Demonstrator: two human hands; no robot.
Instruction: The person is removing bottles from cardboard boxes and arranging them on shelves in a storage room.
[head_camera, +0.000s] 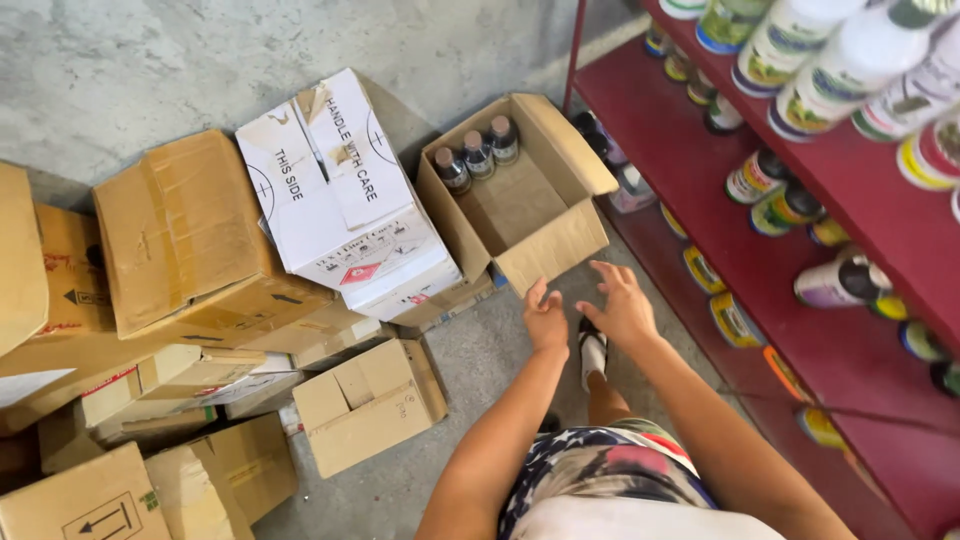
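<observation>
While you look down, a grey concrete floor (500, 370) spreads under you, with a rough grey wall (200, 60) behind it. A big red shelf rack (870, 200) on your right holds many bottles and jars. Brown boxes (190, 240) are piled on the left, with a white box (345, 190) leaning on them. The open brown box (530, 215) sits on the floor just in front of your hands, with three dark bottles (477, 152) in its far corner. Your left hand (546, 318) and right hand (622, 305) hover near its front flap, fingers spread open, holding nothing.
</observation>
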